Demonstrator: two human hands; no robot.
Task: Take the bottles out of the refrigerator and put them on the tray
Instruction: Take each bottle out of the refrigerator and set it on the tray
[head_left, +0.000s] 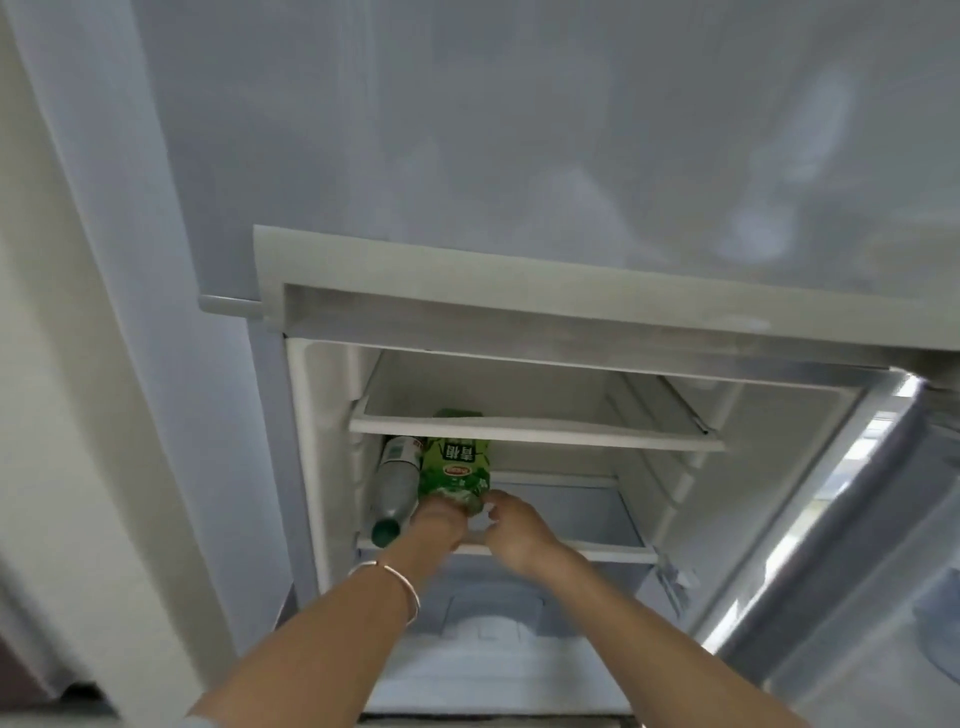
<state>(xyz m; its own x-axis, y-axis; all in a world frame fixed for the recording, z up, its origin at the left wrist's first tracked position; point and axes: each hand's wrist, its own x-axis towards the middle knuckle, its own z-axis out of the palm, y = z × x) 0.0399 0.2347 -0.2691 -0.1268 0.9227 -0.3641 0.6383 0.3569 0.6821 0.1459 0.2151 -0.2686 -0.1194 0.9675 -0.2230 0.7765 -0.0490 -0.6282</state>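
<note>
The refrigerator (322, 467) stands open below me. On its lower shelf (597, 552) two bottles lie on their sides, caps toward me. A green-labelled bottle (454, 467) lies in the middle-left, and my left hand (436, 525) is closed around its neck end. My right hand (514, 530) touches the same end from the right, fingers curled at the cap. A clear bottle with a dark green cap (393, 488) rests against the left wall, beside the green one. No tray is in view.
An upper glass shelf (535, 428) sits just above the bottles. The open fridge door (831, 519) hangs at the right. A closed upper door (519, 130) fills the top. A drawer (493, 634) lies below the lower shelf. A wall stands at left.
</note>
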